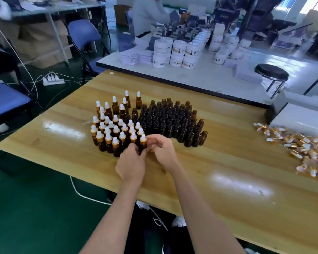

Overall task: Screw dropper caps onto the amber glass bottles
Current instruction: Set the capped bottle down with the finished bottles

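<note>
Bottle [142, 146] of amber glass — left hand [131, 165] grips it, right hand [162, 149] pinches its dropper cap [143, 138].

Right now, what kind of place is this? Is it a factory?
Likely a small packing workshop. Rows of amber bottles stand on the table, loose caps lie piled to the right, and stacked white jars fill the next table.

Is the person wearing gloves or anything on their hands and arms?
No gloves. The left hand and right hand are bare, and so are the left forearm and right forearm, with no sleeves in view. I see no watch, ring or bracelet.
</note>
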